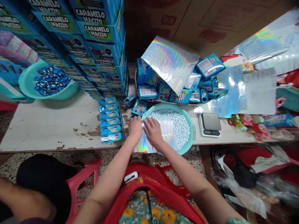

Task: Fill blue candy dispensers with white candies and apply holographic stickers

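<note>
White table [79, 124], paint worn through in patches, backed by brown cartons [158, 18].

Left end: teal bowl [25, 82] of blue metallic pieces [51, 80]; beside it, tall stack [99, 34] of blue boxes, lettered "Caramelo Macizo".

Middle: display tray [111, 122] of blue packs in a column; two more packs [140, 106] loose nearby; behind, a heap [175, 95] of similar packs, with a silvery sheet [168, 62] lying across the top.

Front: teal basin [193, 132] of small pale candies [181, 130]. Shiny iridescent sheet [146, 147], flat over the basin's left part, lower end at the table's front edge, beneath both hands.

Left hand [135, 127]: at the sheet's upper left, fingers bent; pinching or merely resting, impossible to tell. Right hand [153, 130]: atop the sheet, fingers extended and spread; thumb's hold unclear.

Right of basin: small scale [211, 124], further silvery sheets [231, 90] behind.

Lower left: pink stool [84, 177], another person's arm [28, 199], blurred.
</note>
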Available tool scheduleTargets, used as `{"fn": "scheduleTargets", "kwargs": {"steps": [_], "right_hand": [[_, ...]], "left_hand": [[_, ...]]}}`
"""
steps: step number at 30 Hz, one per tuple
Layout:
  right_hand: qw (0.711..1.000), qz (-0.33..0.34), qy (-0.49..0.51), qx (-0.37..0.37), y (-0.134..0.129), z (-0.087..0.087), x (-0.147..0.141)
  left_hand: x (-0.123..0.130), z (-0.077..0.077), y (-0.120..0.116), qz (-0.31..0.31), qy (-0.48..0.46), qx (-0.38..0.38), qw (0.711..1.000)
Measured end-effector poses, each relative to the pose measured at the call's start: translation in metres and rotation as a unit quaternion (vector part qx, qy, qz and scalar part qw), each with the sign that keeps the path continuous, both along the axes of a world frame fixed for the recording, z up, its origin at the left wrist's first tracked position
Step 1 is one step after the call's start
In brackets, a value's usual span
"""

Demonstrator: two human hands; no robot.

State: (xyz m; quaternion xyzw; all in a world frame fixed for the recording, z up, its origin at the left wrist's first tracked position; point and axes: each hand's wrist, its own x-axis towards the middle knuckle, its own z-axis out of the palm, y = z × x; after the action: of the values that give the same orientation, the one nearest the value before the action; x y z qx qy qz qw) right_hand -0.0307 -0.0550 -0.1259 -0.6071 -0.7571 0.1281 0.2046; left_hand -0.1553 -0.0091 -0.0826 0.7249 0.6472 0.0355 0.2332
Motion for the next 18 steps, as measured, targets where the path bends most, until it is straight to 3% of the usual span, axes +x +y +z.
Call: {"fn": "scheduleTargets", "kwargs": {"steps": [3,6,9,11,14,16,18], "right_hand": [[1.0,0.023,0.018,0.005,-0.005,0.005,0.005],[0.998,0.028,0.055,0.002,-0.01,0.02,0.01],[0.991,-0.017,0.13,-0.009,-0.014,0.053,0.016],[0.981,-0.061,0.185,-0.009,-0.016,0.081,0.019],[0.966,-0.1,0.236,-0.018,-0.018,0.118,0.019],[0.96,-0.094,0.26,-0.04,-0.02,0.135,0.014],[0.951,-0.082,0.289,-0.069,-0.022,0.143,0.005]], "left_hand": [[-0.001,-0.001,-0.002,0.006,-0.006,-0.004,1.0],[-0.001,-0.005,0.0,0.006,-0.001,-0.008,1.0],[-0.004,-0.004,0.001,0.007,-0.022,-0.009,1.0],[-0.007,0.003,-0.003,0.014,-0.101,0.023,0.994],[-0.014,0.027,-0.017,0.021,-0.34,0.065,0.938],[-0.019,0.045,-0.029,0.005,-0.47,0.013,0.883],[-0.026,0.06,-0.041,-0.008,-0.509,-0.082,0.857]]}}
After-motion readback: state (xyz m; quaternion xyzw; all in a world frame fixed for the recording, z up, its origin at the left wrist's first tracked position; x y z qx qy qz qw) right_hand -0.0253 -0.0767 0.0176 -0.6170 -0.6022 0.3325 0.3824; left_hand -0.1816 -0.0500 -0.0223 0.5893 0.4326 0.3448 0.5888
